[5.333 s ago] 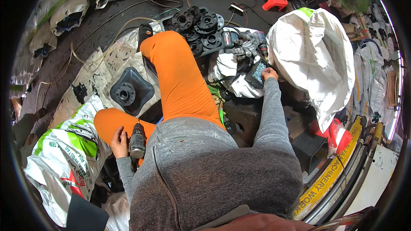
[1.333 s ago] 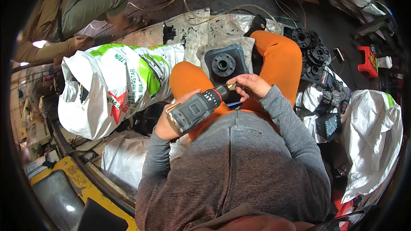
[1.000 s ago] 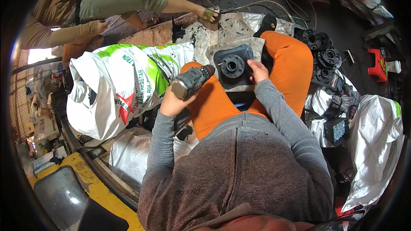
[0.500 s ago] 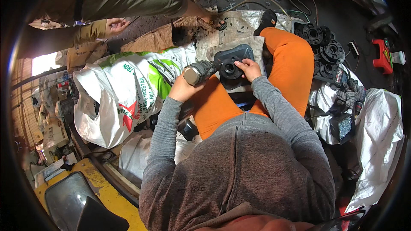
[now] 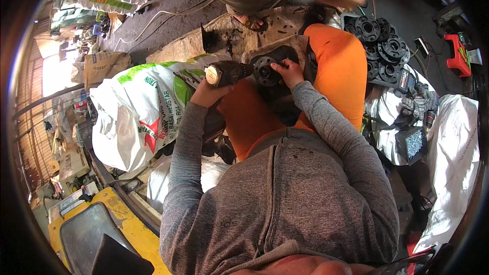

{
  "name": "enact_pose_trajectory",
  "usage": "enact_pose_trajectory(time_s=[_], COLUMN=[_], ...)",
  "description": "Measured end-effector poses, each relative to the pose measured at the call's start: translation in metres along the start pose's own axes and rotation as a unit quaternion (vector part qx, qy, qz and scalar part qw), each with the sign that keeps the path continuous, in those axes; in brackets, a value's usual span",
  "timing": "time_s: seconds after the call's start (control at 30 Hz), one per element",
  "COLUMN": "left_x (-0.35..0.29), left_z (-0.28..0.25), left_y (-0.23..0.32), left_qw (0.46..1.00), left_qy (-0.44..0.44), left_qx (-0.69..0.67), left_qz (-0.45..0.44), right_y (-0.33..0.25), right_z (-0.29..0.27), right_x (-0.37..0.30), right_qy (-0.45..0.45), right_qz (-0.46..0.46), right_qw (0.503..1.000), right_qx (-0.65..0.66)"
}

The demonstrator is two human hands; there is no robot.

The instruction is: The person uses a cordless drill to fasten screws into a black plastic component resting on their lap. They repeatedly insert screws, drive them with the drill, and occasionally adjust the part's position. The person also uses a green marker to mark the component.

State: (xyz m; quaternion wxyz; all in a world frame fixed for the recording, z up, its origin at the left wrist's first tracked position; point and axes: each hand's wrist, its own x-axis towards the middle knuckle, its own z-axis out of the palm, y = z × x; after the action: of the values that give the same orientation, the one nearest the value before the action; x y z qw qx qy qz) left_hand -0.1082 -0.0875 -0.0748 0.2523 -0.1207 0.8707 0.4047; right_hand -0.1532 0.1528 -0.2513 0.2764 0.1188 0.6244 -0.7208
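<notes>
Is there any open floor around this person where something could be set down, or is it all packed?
Mostly packed. The clearest bare patch is the dark floor at upper left, between the white cable and the cardboard sheet. The right side is crowded with black flanges, a screw box and white sacks; a printed sack fills the left.

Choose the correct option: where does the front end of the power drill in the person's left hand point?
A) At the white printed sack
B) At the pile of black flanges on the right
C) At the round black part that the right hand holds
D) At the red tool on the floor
C: the left hand holds the power drill with its front end against the round black part, on which the right hand rests.
</notes>
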Motion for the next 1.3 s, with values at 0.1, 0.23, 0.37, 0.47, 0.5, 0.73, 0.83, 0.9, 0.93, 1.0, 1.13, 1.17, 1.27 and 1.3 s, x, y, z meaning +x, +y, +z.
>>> enact_pose_trajectory(time_s=[0.1, 0.23, 0.37, 0.47, 0.5, 0.73, 0.83, 0.9, 0.93, 1.0, 1.13, 1.17, 1.27, 1.3], left_x=[0.002, 0.005, 0.005, 0.006, 0.007, 0.018, 0.022, 0.025, 0.028, 0.030, 0.037, 0.038, 0.045, 0.044], left_z=[0.006, 0.007, 0.009, 0.011, 0.012, 0.016, 0.012, 0.013, 0.013, 0.013, 0.012, 0.012, 0.011, 0.011], left_y=[0.022, 0.008, 0.009, 0.022, 0.030, 0.063, 0.064, 0.067, 0.067, 0.065, 0.060, 0.057, 0.039, 0.034], left_qw=[0.997, 0.999, 0.999, 0.997, 0.995, 0.974, 0.973, 0.975, 0.977, 0.977, 0.970, 0.969, 0.955, 0.961], left_qy=[-0.005, -0.009, -0.003, -0.008, -0.011, -0.013, -0.044, -0.049, -0.047, -0.049, -0.066, -0.069, -0.040, -0.049], left_qx=[0.003, -0.003, 0.049, 0.061, 0.060, 0.222, 0.227, 0.213, 0.204, 0.205, 0.231, 0.234, 0.282, 0.269], left_qz=[-0.082, -0.050, -0.019, -0.053, -0.076, 0.032, -0.028, -0.042, -0.039, -0.033, -0.034, -0.039, 0.080, 0.043], right_y=[0.008, 0.009, 0.012, 0.018, 0.020, 0.025, 0.009, 0.010, 0.011, 0.012, 0.011, 0.009, 0.000, 0.002], right_z=[-0.004, -0.001, 0.004, 0.001, -0.003, -0.006, -0.006, -0.006, -0.006, -0.007, -0.008, -0.008, -0.007, -0.006], right_x=[0.004, 0.003, 0.004, 0.008, 0.010, 0.007, -0.003, -0.004, -0.003, -0.003, -0.001, -0.001, -0.004, -0.006], right_qy=[-0.009, -0.002, 0.023, 0.012, -0.003, 0.053, 0.046, 0.054, 0.059, 0.059, 0.050, 0.048, 0.054, 0.049], right_qz=[-0.003, 0.006, 0.040, 0.039, 0.052, 0.097, 0.087, 0.081, 0.080, 0.076, 0.081, 0.086, 0.080, 0.074], right_qw=[1.000, 1.000, 0.999, 0.999, 0.999, 0.992, 0.989, 0.989, 0.988, 0.987, 0.988, 0.988, 0.984, 0.985], right_qx=[-0.011, -0.001, 0.021, 0.016, -0.006, -0.063, -0.111, -0.116, -0.118, -0.126, -0.125, -0.120, -0.147, -0.151])
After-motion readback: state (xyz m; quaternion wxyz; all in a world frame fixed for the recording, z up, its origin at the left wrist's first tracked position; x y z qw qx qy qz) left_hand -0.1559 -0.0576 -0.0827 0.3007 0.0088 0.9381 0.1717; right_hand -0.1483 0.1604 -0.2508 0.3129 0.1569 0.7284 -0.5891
